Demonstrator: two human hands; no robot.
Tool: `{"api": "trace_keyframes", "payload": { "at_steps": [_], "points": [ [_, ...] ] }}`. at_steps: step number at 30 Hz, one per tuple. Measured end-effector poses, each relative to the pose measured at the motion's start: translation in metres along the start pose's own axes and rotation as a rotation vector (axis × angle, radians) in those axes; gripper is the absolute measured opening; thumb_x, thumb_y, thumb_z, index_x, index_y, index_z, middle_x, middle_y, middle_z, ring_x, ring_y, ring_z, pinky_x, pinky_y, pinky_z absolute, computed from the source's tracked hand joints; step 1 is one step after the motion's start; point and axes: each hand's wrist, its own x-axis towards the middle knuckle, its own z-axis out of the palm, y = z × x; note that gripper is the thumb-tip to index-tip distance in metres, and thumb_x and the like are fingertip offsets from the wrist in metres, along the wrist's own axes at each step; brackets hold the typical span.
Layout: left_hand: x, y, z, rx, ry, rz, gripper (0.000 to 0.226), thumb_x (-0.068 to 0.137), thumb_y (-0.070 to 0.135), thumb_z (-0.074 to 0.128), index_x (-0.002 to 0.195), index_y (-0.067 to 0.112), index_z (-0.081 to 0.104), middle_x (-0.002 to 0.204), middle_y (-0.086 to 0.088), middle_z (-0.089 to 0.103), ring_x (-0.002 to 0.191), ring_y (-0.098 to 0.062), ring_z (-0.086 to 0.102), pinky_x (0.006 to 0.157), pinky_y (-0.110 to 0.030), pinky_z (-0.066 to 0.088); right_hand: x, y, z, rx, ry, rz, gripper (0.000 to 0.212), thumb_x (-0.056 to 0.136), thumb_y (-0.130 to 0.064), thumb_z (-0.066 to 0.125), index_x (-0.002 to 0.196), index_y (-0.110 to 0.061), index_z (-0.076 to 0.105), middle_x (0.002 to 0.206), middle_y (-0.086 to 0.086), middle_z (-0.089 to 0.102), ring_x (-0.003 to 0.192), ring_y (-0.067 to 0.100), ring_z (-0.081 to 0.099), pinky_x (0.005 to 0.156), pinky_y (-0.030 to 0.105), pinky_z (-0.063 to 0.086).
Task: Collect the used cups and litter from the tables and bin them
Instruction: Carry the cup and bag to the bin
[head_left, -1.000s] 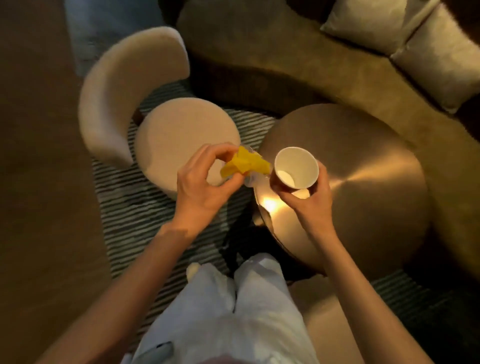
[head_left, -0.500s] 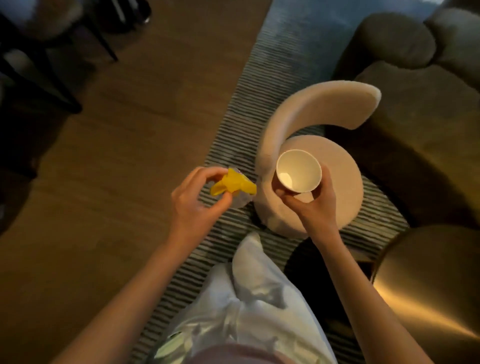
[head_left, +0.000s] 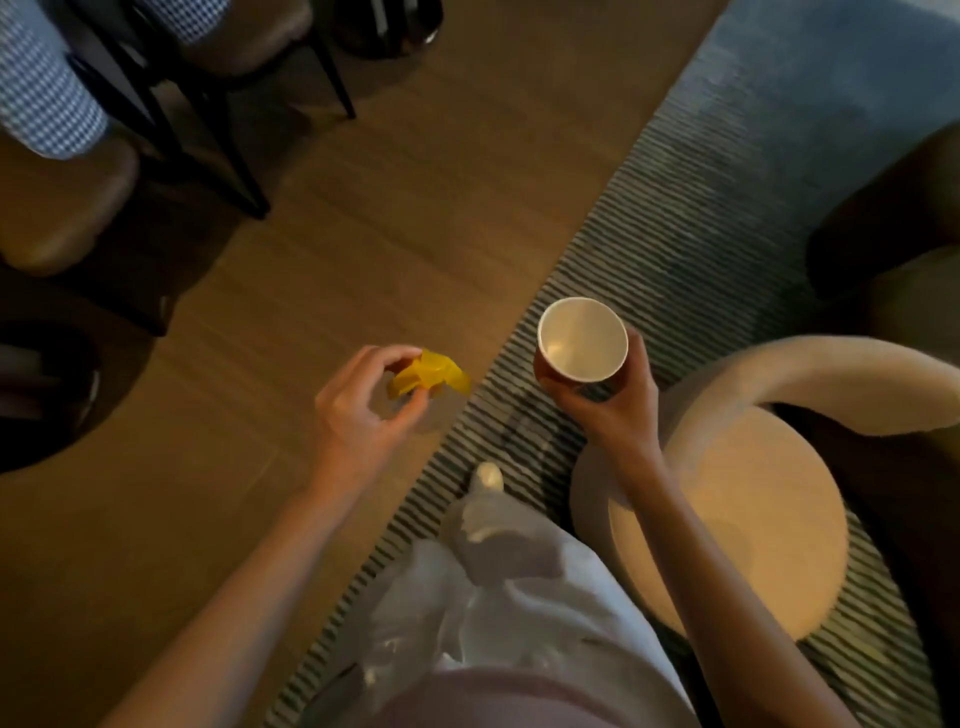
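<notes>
My left hand (head_left: 358, 410) pinches a crumpled yellow wrapper (head_left: 428, 375) between thumb and fingers, above the wooden floor. My right hand (head_left: 605, 402) grips a paper cup (head_left: 581, 340) upright from below; its inside is white and looks empty, its outside brownish. Both hands are held out in front of me at about the same height, a short gap apart. No bin shows in the view.
A cream round-seat chair (head_left: 727, 519) with a curved back stands at my right on a striped rug (head_left: 675, 234). Dark-legged chairs (head_left: 218, 130) stand at the upper left on the wooden floor (head_left: 311, 260). A dark sofa edge (head_left: 893, 218) is at the far right.
I have turned left, away from the round brass table, which has left the view. Both hands kept their hold on the wrapper and cup and now hang over the floor and rug edge.
</notes>
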Motion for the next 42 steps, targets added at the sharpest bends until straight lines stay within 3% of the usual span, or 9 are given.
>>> {"api": "trace_keyframes", "payload": {
  "at_steps": [4,8,14,17,24,29,35,38,42],
  "points": [
    [0.074,-0.031,0.003,0.057,0.014,0.01,0.028,0.076,0.011,0.065,0.104,0.007,0.065,0.098,-0.006,0.065,0.09,-0.011,0.058,0.083,-0.013,0.041,0.076,-0.009,0.019,-0.052,-0.046,-0.027,0.075,0.067,-0.024,0.086,0.13,-0.02,0.045,0.121,-0.01,0.055,0.112,0.001,0.052,0.095,0.019,0.044],
    [0.144,-0.058,0.021,0.071,0.024,0.031,0.03,0.077,0.01,0.07,0.106,0.013,0.064,0.1,-0.001,0.065,0.091,-0.008,0.058,0.083,-0.01,0.041,0.146,-0.007,0.029,-0.087,-0.008,-0.034,0.074,0.065,-0.027,0.087,0.126,-0.028,0.046,0.114,-0.026,0.053,0.106,-0.011,0.05,0.086,0.003,0.038],
    [0.272,-0.097,0.069,-0.071,-0.076,0.086,0.027,0.079,0.02,0.066,0.106,0.018,0.063,0.1,0.01,0.061,0.092,-0.007,0.06,0.08,-0.019,0.048,0.253,0.009,0.039,-0.13,0.106,-0.003,0.072,0.064,-0.031,0.087,0.123,-0.035,0.046,0.113,-0.03,0.054,0.105,-0.01,0.052,0.085,0.004,0.04],
    [0.343,-0.111,0.093,-0.085,-0.127,0.131,0.026,0.079,0.026,0.063,0.104,0.018,0.064,0.098,0.01,0.062,0.09,-0.005,0.059,0.078,-0.018,0.047,0.309,0.015,0.042,-0.125,0.204,0.033,0.072,0.063,-0.028,0.088,0.123,-0.031,0.049,0.112,-0.023,0.058,0.105,-0.002,0.056,0.086,0.012,0.044],
    [0.503,-0.107,0.153,-0.147,-0.262,0.209,0.028,0.076,0.027,0.064,0.103,0.019,0.065,0.098,0.012,0.062,0.091,-0.001,0.057,0.079,-0.013,0.046,0.428,0.023,0.03,-0.125,0.4,0.149,0.075,0.062,-0.024,0.089,0.122,-0.037,0.047,0.11,-0.025,0.058,0.106,-0.002,0.056,0.087,0.019,0.047],
    [0.607,-0.097,0.236,-0.194,-0.348,0.26,0.027,0.074,0.021,0.065,0.101,0.02,0.065,0.097,0.011,0.062,0.09,-0.003,0.059,0.08,-0.018,0.047,0.515,0.043,-0.008,-0.107,0.506,0.206,0.074,0.063,-0.021,0.088,0.12,-0.041,0.046,0.108,-0.033,0.057,0.104,-0.004,0.056,0.085,0.016,0.047],
    [0.733,-0.058,0.344,-0.167,-0.457,0.315,0.027,0.074,0.022,0.068,0.101,0.018,0.066,0.098,0.01,0.065,0.09,-0.003,0.06,0.08,-0.017,0.048,0.64,0.071,-0.088,-0.084,0.55,0.234,0.073,0.067,-0.012,0.084,0.126,-0.028,0.044,0.114,-0.02,0.053,0.105,-0.01,0.052,0.079,0.004,0.043],
    [0.795,-0.036,0.393,-0.163,-0.453,0.312,0.028,0.074,0.024,0.069,0.102,0.021,0.065,0.097,0.012,0.064,0.089,0.001,0.058,0.079,-0.012,0.044,0.699,0.072,-0.132,-0.107,0.561,0.248,0.072,0.068,-0.012,0.084,0.126,-0.027,0.044,0.116,-0.013,0.053,0.107,-0.003,0.053,0.086,0.011,0.045],
    [0.875,-0.005,0.462,-0.179,-0.482,0.35,0.029,0.072,0.016,0.07,0.1,0.02,0.066,0.096,0.008,0.065,0.089,-0.006,0.061,0.079,-0.02,0.048,0.779,0.074,-0.185,-0.102,0.582,0.254,0.07,0.07,-0.011,0.083,0.129,-0.018,0.045,0.121,-0.005,0.053,0.113,0.009,0.052,0.094,0.025,0.045]
  ]
}}
